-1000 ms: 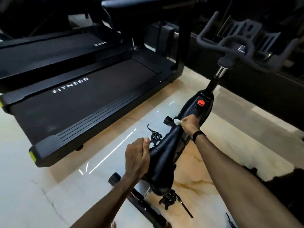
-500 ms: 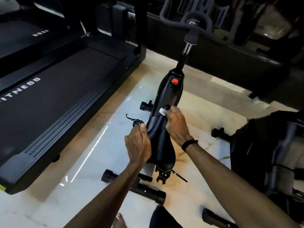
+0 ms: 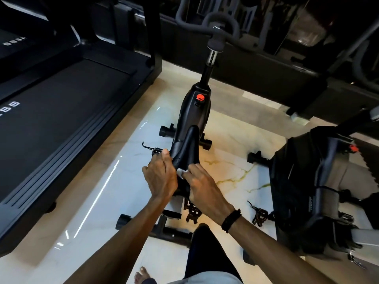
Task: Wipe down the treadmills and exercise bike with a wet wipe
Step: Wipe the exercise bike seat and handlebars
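Closest to us, at the rear of the saddle (image 3: pixel 187 148), our right hand (image 3: pixel 202 184) is closed on a small white wet wipe (image 3: pixel 181 172) and presses it on the black seat. Our left hand (image 3: pixel 161 177) is curled around the left edge of the saddle and steadies it. The wipe looks thin, soft and light, so we judge that it folds and slips easily; it is better to keep it bunched under the fingertips, as it is now. The saddle seems smooth and firm, maybe a little slippery when wet. The exercise bike (image 3: pixel 194 115) looks heavy and stable, so we can push on it.

Under the bike, the floor (image 3: pixel 231 167) is glossy marble with bright reflections, and our bare foot (image 3: pixel 141 274) stands on it; we think it can be slippery if drops fall. Further left lies a treadmill (image 3: pixel 61 111) with a dark belt. To the right stands a second machine (image 3: pixel 313 187), and the handlebars (image 3: pixel 213 19) are farthest, against a dark wall.
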